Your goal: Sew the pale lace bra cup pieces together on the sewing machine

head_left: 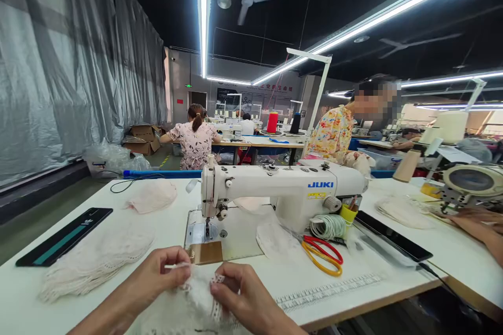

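Note:
A small piece of white lace-edged fabric (198,289) is stretched between my two hands, just in front of the sewing machine. My left hand (167,272) pinches its left side, and a thin white strip shows at the fingertips. On the other side, my right hand (239,290) grips the eyelet trim between thumb and fingers. Right behind the hands stands the white JUKI sewing machine (271,186), its needle and presser foot (207,227) above the metal plate. To the left lies a fanned stack of scalloped white fabric pieces (98,256).
Red and yellow-handled scissors (322,256) lie right of the machine, near a coil of pale cord (328,226) and a yellow cup (348,213). A printed ruler (330,290) runs along the table. A black-and-green case (65,237) lies left. Co-workers sit or stand beyond.

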Demonstrator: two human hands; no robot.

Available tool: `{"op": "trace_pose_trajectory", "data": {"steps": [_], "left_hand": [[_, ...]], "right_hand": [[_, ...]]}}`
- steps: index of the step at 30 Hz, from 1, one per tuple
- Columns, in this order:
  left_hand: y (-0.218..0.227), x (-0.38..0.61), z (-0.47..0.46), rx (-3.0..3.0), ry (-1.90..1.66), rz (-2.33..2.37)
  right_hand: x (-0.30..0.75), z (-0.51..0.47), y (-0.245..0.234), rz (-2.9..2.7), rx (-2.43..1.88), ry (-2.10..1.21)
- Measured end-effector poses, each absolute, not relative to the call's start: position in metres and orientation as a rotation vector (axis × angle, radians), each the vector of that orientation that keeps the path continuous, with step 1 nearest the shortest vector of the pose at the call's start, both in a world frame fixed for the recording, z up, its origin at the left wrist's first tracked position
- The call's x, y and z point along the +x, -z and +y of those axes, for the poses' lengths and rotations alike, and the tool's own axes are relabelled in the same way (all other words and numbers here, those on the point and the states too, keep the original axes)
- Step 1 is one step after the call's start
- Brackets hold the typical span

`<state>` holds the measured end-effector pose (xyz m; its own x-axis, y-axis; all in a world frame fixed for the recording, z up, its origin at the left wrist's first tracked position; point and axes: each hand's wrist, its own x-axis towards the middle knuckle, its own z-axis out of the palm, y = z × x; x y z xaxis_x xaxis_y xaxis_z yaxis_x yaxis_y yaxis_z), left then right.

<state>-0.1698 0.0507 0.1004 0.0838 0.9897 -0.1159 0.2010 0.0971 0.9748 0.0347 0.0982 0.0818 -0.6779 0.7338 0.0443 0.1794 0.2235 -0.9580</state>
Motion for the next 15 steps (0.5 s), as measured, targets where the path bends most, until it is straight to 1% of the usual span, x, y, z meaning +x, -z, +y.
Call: {"op": "trace_pose_trajectory", "data": {"steps": [6,7,8,11,13,15], "left_hand": [[-0.139,-0.206,0.076,1.668,-0.737,1.565],[-0.14,-0.21,0.087,1.707,-0.695,1.582],[-0.138,-0.212,0.101,1.747,-0.649,1.585],[-0.117,-0.209,0.143,1.841,-0.537,1.55],[-0.099,-0.203,0.165,1.868,-0.488,1.525],[-0.085,-0.199,0.18,1.864,-0.45,1.502]], "right_hand": [[-0.013,0.1,-0.085,-2.074,-0.684,-1.627],[-0.017,0.104,-0.083,-2.156,-0.7,-1.585],[-0.018,0.11,-0.081,-2.263,-0.744,-1.475],[-0.006,0.138,-0.069,-2.488,-0.973,-0.954],[0.011,0.158,-0.062,-2.491,-1.087,-0.77],[0.027,0.175,-0.058,-2.512,-1.046,-0.649]]}}
